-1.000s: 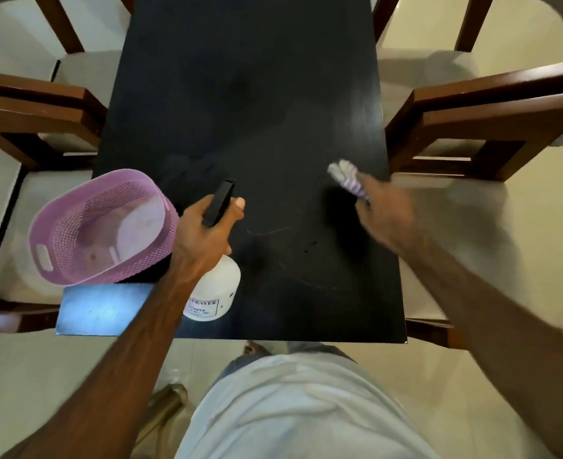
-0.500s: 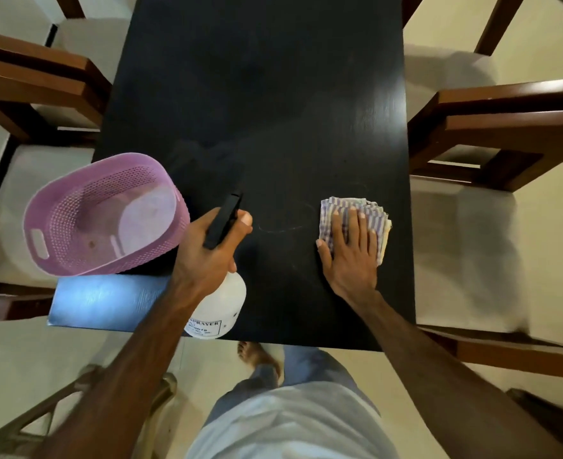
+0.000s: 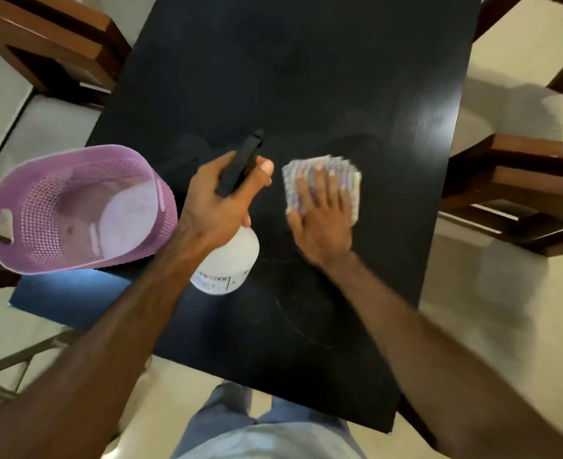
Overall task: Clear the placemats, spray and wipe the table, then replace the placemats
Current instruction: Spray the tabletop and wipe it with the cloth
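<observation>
Since a moment ago your right hand (image 3: 323, 213), fingers spread, has slid the cloth (image 3: 353, 183) left; left hand (image 3: 218, 200) grips the sprayer (image 3: 227, 260); keep wiping the table (image 3: 306, 77)

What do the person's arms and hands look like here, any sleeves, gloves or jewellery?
Both forearms are bare right up to the frame edge, with no sleeves in view. The left hand and right hand wear no gloves, and no rings, watch or bracelet show at either wrist. The picture is somewhat motion-blurred, so fine detail cannot be told.
</observation>
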